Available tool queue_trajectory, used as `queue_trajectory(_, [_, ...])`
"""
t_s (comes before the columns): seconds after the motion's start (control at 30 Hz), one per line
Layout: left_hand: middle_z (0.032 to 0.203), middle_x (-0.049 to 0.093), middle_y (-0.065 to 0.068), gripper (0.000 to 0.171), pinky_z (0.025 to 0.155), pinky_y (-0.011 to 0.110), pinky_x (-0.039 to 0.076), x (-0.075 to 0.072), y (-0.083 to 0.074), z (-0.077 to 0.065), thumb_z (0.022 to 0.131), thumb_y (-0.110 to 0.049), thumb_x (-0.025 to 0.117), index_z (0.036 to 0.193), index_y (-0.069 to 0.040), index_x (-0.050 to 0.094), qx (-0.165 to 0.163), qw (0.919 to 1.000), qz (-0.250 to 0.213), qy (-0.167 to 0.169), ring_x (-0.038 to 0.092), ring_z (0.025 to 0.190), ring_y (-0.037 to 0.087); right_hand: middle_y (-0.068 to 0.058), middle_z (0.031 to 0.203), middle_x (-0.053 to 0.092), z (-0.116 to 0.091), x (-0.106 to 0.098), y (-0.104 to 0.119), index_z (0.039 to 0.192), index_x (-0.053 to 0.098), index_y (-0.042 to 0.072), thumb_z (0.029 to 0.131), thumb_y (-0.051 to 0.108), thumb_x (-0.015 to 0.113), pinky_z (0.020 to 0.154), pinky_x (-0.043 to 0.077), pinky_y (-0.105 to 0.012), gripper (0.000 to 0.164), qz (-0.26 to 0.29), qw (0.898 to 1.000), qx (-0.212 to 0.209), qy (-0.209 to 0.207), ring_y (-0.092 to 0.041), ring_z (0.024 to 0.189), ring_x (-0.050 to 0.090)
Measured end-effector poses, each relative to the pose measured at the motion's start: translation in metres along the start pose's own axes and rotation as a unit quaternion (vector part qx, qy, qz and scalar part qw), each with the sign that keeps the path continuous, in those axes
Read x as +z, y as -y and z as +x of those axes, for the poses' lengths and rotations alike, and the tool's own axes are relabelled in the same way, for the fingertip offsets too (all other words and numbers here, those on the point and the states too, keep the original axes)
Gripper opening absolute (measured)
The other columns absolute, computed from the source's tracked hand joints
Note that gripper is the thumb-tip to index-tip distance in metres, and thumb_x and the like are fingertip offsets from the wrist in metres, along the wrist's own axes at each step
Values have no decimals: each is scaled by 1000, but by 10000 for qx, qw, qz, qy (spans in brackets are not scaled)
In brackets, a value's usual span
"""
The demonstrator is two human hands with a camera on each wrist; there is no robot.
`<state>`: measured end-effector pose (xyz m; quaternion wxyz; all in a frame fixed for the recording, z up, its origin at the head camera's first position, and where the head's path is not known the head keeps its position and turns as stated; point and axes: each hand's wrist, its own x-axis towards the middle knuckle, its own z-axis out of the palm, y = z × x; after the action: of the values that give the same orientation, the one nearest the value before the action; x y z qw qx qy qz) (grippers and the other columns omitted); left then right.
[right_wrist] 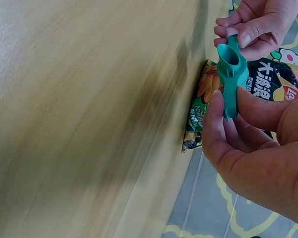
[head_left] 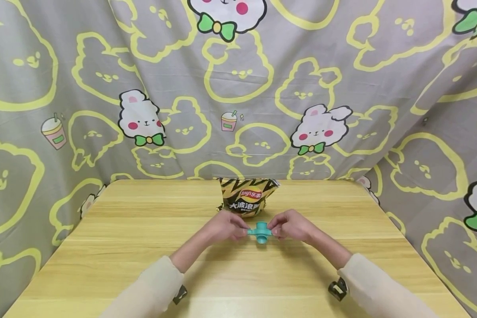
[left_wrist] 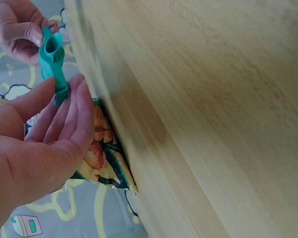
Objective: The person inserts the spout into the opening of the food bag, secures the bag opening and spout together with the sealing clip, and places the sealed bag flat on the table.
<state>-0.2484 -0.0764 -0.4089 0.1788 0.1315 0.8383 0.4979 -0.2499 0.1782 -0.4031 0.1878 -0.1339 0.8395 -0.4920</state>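
Observation:
A teal plastic bag clip (head_left: pixel 261 232) with a short, wide pour spout in its middle is held between both hands, over the table. My left hand (head_left: pixel 225 226) pinches its left end between thumb and fingertips. The opposite end is pinched the same way by my right hand (head_left: pixel 294 227). In the left wrist view the round mouth of the clip's spout (left_wrist: pixel 53 43) shows as a hollow opening. Just behind the hands stands a black and yellow Lay's chip bag (head_left: pixel 248 198), upright on the table and touched by neither hand in the head view.
The light wooden table (head_left: pixel 143 229) reaches back to a grey curtain (head_left: pixel 238 88) printed with yellow outlines and white cartoon animals. The curtain also hangs along both sides. Small black devices (head_left: pixel 338 289) sit at the wrists below the cream sleeves (head_left: pixel 377 282).

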Motion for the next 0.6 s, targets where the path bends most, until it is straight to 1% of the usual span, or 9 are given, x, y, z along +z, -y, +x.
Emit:
queue_trajectory(0.07, [101, 74, 5, 13, 82, 38, 60, -1, 0, 0, 87, -12, 78, 99, -8, 79, -31, 9999, -80, -62, 74, 85, 26, -21, 91, 71, 1, 0, 0, 104, 71, -10, 89, -7, 62, 76, 61, -39, 18, 39, 10000, -12, 30, -17, 73, 64])
queue_trajectory(0.1, [99, 75, 4, 13, 83, 38, 60, -2, 0, 0, 87, -13, 78, 99, -9, 79, -34, 9999, -97, -99, 74, 86, 26, -22, 91, 71, 1, 1, 1, 104, 71, -10, 89, -6, 62, 75, 61, -39, 18, 55, 10000, -21, 47, -16, 72, 63])
queue_trajectory(0.23, [97, 77, 4, 12, 85, 37, 60, -3, -1, -1, 88, -13, 78, 99, -9, 79, -41, 9994, -305, -185, 75, 88, 29, -22, 89, 70, 1, 0, 2, 104, 70, -10, 89, -5, 63, 75, 61, -41, 17, 99, 9999, -15, 84, -17, 71, 62])
queue_trajectory(0.37, [93, 78, 4, 12, 85, 37, 60, -4, -3, -1, 88, -13, 78, 98, -8, 79, -26, 9989, -407, -226, 75, 89, 30, -18, 89, 71, 1, 0, 3, 104, 70, -9, 90, -4, 64, 75, 61, -40, 17, 82, 9999, 24, 87, -17, 73, 63])
queue_trajectory(0.5, [91, 78, 5, 12, 85, 37, 60, -5, -4, -1, 87, -13, 79, 98, -8, 79, -25, 9987, -438, -274, 75, 88, 29, -13, 92, 72, 1, 1, 6, 105, 72, -6, 88, 1, 68, 72, 56, -33, 18, -220, 9997, 45, 4, -16, 77, 62])
queue_trajectory(0.6, [91, 78, 9, 13, 83, 36, 60, -6, -6, -1, 86, -13, 79, 98, -8, 79, 10, 9987, -414, -313, 75, 87, 30, -10, 99, 73, 2, 1, 9, 107, 74, -2, 88, 10, 72, 75, 55, -34, 22, -556, 9984, 52, -115, -17, 84, 62])
